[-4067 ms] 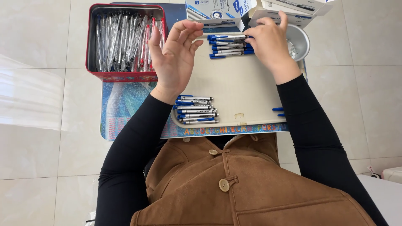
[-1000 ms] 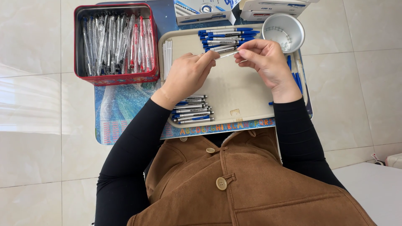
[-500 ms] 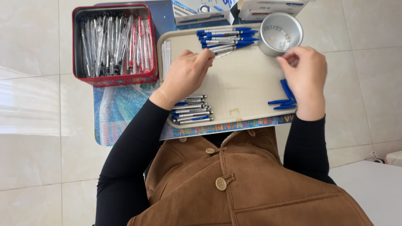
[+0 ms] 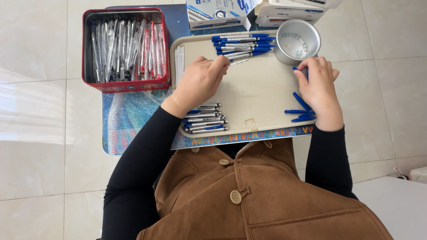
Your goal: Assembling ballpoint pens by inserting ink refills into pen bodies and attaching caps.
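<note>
A beige tray (image 4: 262,95) lies on a small blue table. My left hand (image 4: 200,82) rests on the tray with its fingers closed on a pen barrel (image 4: 235,62) that pokes toward a pile of capped blue-and-silver pens (image 4: 240,45) at the tray's far edge. My right hand (image 4: 318,84) lies at the tray's right side, pinching a blue pen cap (image 4: 297,69). More loose blue caps (image 4: 300,112) lie under and beside that wrist. A second stack of uncapped pens (image 4: 203,119) sits at the tray's near left edge.
A red tin (image 4: 125,46) with several clear and red pens stands at the left. A round metal cup (image 4: 297,41) sits at the tray's far right corner. Pen boxes (image 4: 220,10) stand behind the tray. White refills (image 4: 179,60) lie along the tray's left rim.
My right hand has moved from the tray's middle out to the right side among the blue caps. My left hand has kept its place near the far pen pile.
</note>
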